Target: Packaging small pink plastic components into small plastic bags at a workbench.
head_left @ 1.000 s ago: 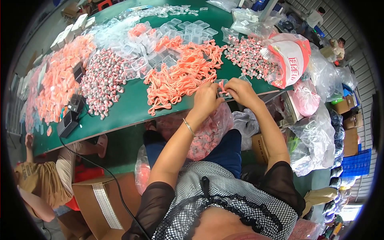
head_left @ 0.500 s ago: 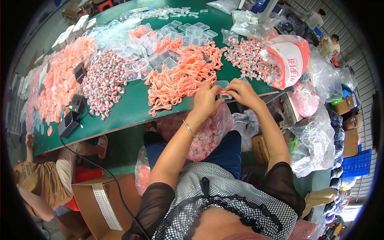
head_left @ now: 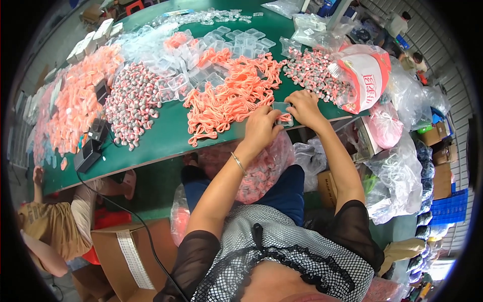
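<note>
At the table's front edge, a small clear plastic box with a coral-coloured cord piece inside sits between my hands, its lid raised. My left hand grips the box by its left side, thumb and fingers closed on it. My right hand has its fingers bent at the upper right of the lid; its fingertips partly hide what they pinch. Just left of the hands lies a heap of coral cord loops. Beyond the right hand is a pile of small grey and pink pieces.
Clear plastic boxes lie heaped farther back. More grey and pink pieces and packed coral boxes cover the left. A black device with a cable stands near the left edge. A red and white bag stands at right.
My right hand has moved slightly up and away from my left, from the coral contents to the lid. The box shows more openly between them. My left hand stays almost in place.
</note>
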`<action>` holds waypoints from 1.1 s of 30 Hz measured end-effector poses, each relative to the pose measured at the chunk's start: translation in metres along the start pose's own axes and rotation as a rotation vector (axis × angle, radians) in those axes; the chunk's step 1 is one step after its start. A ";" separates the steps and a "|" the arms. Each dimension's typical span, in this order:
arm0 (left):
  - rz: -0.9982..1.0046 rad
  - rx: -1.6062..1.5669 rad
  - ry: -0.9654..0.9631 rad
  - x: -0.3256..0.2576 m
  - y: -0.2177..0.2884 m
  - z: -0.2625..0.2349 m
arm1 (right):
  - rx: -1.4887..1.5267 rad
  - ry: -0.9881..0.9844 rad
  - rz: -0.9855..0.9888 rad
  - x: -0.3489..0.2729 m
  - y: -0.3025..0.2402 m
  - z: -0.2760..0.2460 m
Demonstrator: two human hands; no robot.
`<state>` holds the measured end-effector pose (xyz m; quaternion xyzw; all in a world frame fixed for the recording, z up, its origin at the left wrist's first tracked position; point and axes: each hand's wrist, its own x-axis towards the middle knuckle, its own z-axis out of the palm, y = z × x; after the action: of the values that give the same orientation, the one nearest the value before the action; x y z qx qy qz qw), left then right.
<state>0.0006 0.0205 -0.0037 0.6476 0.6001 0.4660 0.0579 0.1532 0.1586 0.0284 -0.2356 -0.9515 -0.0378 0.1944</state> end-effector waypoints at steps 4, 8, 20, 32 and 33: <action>0.011 0.008 0.013 0.000 0.001 0.001 | 0.152 -0.005 0.133 0.000 -0.006 -0.009; -0.042 -0.007 0.029 0.000 0.005 0.001 | 0.353 0.162 0.148 -0.010 -0.022 -0.009; -0.071 0.129 0.133 -0.014 0.017 -0.004 | 0.317 0.396 0.067 -0.040 -0.046 -0.002; -0.138 0.069 0.195 -0.012 0.010 0.001 | 0.307 0.484 0.068 -0.053 -0.056 0.011; -0.155 0.076 0.200 -0.012 0.011 0.002 | 0.302 0.500 0.062 -0.053 -0.057 0.011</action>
<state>0.0112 0.0087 -0.0039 0.5515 0.6682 0.4992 0.0089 0.1665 0.0867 -0.0012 -0.2163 -0.8612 0.0534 0.4568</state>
